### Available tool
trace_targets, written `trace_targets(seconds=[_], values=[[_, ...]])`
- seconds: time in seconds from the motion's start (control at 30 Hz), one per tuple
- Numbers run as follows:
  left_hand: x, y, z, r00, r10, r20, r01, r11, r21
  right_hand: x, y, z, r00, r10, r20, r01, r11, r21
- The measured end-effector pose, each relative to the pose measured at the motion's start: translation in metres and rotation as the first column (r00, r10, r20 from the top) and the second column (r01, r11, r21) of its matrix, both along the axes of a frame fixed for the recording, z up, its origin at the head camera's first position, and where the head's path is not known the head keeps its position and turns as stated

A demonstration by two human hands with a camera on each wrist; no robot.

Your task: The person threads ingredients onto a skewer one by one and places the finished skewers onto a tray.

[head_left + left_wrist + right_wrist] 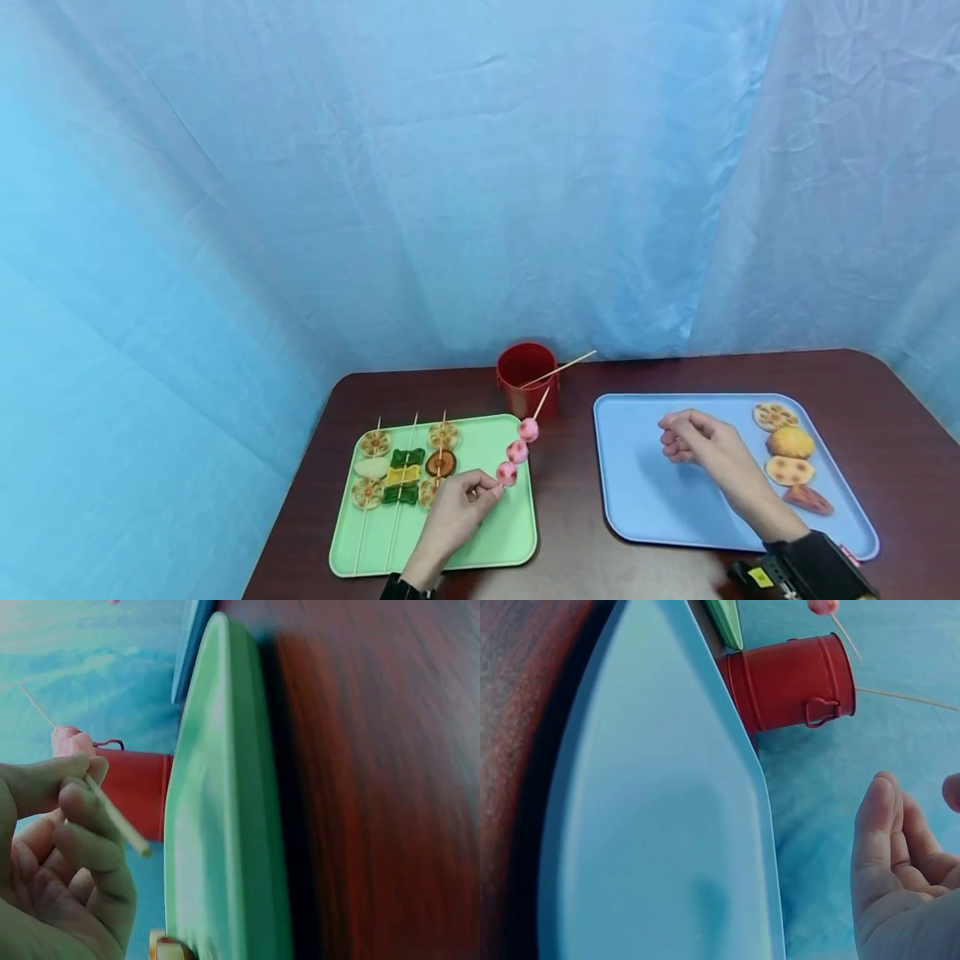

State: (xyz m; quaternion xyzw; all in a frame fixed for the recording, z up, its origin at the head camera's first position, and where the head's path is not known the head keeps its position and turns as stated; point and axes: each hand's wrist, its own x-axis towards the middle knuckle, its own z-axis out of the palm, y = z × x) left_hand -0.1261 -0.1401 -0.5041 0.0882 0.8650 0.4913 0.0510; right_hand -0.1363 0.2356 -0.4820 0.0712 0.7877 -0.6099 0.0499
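Observation:
My left hand [468, 500] pinches the lower end of a wooden skewer [520, 448] that carries three pink balls, held tilted over the right side of the green tray [510, 542]. In the left wrist view the fingers [82, 814] grip the skewer stick [116, 821]. My right hand [693, 442] hovers over the blue tray [645, 500] with loosely curled fingers and holds nothing; in the right wrist view the fingers [889, 840] are relaxed above the blue tray [645, 825].
Three filled skewers [405, 471] lie on the left of the green tray. A red cup [527, 377] with one stick stands between the trays at the back. Several food pieces [787, 454] lie on the right of the blue tray. Blue curtain behind the dark table [570, 567].

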Motion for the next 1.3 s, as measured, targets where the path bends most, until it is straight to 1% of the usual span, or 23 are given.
trace_targets(seconds=[0.13, 0.23, 0.33, 0.5, 0.63, 0.73, 0.87, 1.0, 1.2, 1.3], values=[[0.002, -0.009, 0.000, 1.000, -0.007, 0.025, 0.008, 0.999, -0.051, 0.001, -0.001, 0.000, 1.000, 0.007, 0.029, -0.008, 1.000, 0.019], [0.005, -0.015, 0.000, 0.999, -0.014, 0.034, 0.017, 0.998, -0.063, 0.001, -0.001, 0.000, 0.999, 0.009, 0.036, -0.010, 0.999, 0.033], [0.008, -0.020, -0.001, 0.999, -0.027, 0.029, 0.029, 0.997, -0.078, 0.001, -0.001, -0.001, 0.999, 0.008, 0.038, -0.010, 0.999, 0.045], [0.011, -0.026, -0.003, 0.998, -0.041, 0.047, 0.044, 0.996, -0.072, 0.003, 0.000, 0.000, 0.999, 0.012, 0.045, -0.014, 0.998, 0.063], [0.010, -0.029, -0.003, 0.995, -0.019, 0.093, 0.026, 0.997, -0.074, 0.003, 0.000, 0.000, 0.999, 0.019, 0.034, -0.022, 0.998, 0.065], [0.010, -0.030, -0.003, 0.994, 0.006, 0.111, 0.006, 0.994, -0.107, 0.003, -0.001, -0.001, 0.999, 0.029, 0.027, -0.031, 0.997, 0.068], [0.008, -0.032, -0.003, 0.994, 0.046, 0.101, -0.030, 0.988, -0.152, 0.004, -0.003, -0.002, 0.999, 0.041, 0.037, -0.043, 0.996, 0.079], [0.006, -0.032, -0.003, 0.994, 0.074, 0.084, -0.058, 0.983, -0.175, 0.005, -0.004, -0.005, 0.997, 0.052, 0.048, -0.056, 0.994, 0.090], [0.005, -0.032, -0.005, 0.996, 0.072, 0.052, -0.058, 0.972, -0.228, 0.004, -0.007, -0.008, 0.996, 0.070, 0.051, -0.075, 0.992, 0.101], [0.004, -0.034, -0.004, 0.997, 0.056, 0.059, -0.040, 0.968, -0.246, 0.004, -0.008, -0.008, 0.996, 0.081, 0.046, -0.085, 0.992, 0.097]])
